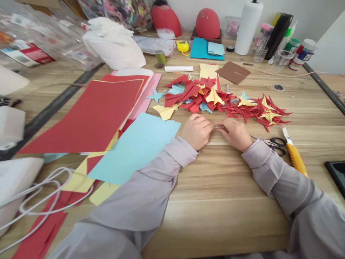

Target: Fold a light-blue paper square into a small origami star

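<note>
My left hand [198, 131] is closed with its fingers curled down, close to the wooden tabletop [215, 201]; whatever it may grip is hidden. Just to its right, my right hand [234, 132] pinches a small blue piece of paper [216, 127], which mostly hides behind the fingertips. The two hands almost meet at that piece. Right beyond them lies a heap of folded paper pieces [192, 94], mostly red with some yellow and blue. More pointed red and yellow folded shapes [269, 112] spread to the right.
Blue sheets [134, 147] and large red sheets [88, 115] lie to the left. Black-handled scissors [277, 145] and a yellow-handled cutter [296, 158] rest right of my right hand. A brown card [234, 72], yellow tape measure [182, 46] and white bottle [248, 27] stand farther back.
</note>
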Demonstrator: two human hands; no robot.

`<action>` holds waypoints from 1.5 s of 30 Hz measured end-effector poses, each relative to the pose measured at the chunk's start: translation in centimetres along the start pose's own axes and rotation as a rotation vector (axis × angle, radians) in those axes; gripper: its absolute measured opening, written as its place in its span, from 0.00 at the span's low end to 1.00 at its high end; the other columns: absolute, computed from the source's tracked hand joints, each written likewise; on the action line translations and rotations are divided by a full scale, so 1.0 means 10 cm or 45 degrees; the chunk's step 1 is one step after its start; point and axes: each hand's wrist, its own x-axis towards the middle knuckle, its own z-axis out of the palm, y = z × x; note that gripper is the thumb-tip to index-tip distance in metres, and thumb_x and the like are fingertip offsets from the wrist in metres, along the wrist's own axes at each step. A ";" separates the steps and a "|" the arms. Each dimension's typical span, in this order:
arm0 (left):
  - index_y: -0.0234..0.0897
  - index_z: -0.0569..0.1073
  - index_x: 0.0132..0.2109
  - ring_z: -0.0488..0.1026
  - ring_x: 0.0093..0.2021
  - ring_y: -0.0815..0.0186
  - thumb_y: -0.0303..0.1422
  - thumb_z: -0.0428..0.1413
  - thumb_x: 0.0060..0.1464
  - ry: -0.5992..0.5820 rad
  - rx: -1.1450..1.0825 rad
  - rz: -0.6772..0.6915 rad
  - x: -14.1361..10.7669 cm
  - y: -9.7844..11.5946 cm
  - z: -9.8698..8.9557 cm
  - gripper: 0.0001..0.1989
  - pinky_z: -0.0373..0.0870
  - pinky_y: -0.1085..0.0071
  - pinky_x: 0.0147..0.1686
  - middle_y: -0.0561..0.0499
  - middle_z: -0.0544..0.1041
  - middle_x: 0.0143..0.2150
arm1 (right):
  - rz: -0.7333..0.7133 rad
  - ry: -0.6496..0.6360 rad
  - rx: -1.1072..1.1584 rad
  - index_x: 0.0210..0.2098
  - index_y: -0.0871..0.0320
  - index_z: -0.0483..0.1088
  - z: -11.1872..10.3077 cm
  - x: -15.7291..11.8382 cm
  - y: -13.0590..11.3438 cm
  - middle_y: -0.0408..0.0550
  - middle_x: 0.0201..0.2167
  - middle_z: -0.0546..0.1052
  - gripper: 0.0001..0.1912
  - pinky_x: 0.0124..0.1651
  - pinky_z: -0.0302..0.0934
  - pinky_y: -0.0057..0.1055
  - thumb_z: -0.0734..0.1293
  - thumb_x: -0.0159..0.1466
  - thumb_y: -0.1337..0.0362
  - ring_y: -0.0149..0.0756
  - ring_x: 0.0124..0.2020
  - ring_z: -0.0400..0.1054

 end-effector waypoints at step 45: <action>0.37 0.77 0.36 0.70 0.36 0.61 0.36 0.49 0.60 0.010 -0.164 -0.165 -0.03 -0.08 0.01 0.13 0.61 0.60 0.41 0.47 0.80 0.34 | 0.043 0.077 0.138 0.37 0.58 0.72 -0.02 0.01 0.01 0.50 0.31 0.75 0.06 0.37 0.65 0.32 0.64 0.63 0.65 0.37 0.33 0.70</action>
